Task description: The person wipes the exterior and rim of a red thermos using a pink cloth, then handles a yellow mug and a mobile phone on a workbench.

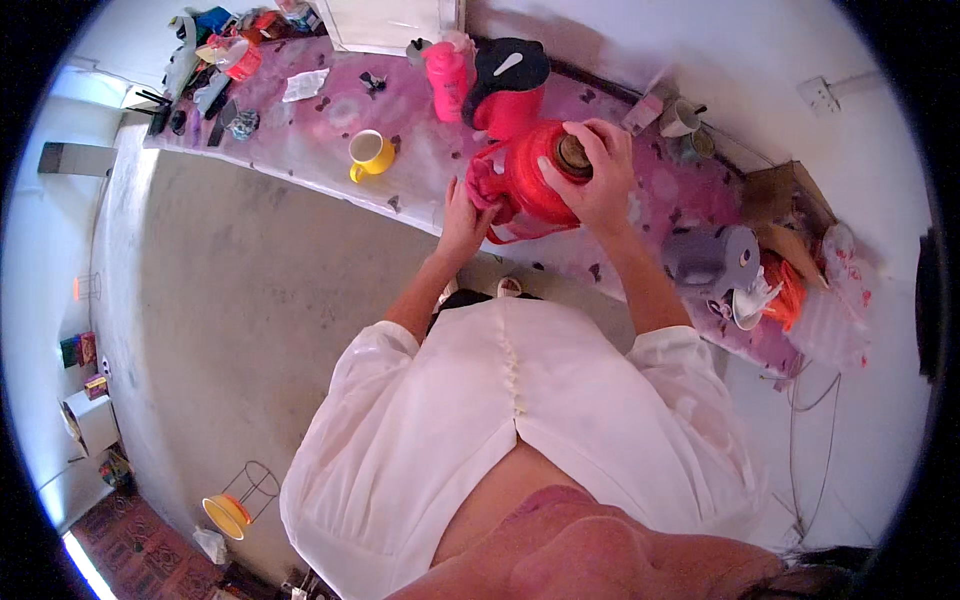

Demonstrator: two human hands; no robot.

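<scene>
A red thermos flask (540, 195) with a brown cork stopper (573, 156) in its mouth is between my hands, tilted at the front edge of the table. My right hand (603, 175) curls over its top, fingers and thumb round the neck beside the cork. At the flask's left side, my left hand (466, 217) is closed on a pinkish-red part by the handle; its fingertips are partly hidden. Left of the flask stands a yellow mug (371, 152) with a pale inside. Behind it are a pink and black jug (505, 90) and a pink bottle (447, 80).
The table (300, 130) wears a pink patterned cover. Assorted items and a plastic bottle (238, 58) crowd its far left. On the right are cups (680, 118), a grey container (712, 258), a cardboard box (787, 195) and plastic bags (835, 300). A wire stand (262, 487) is on the floor.
</scene>
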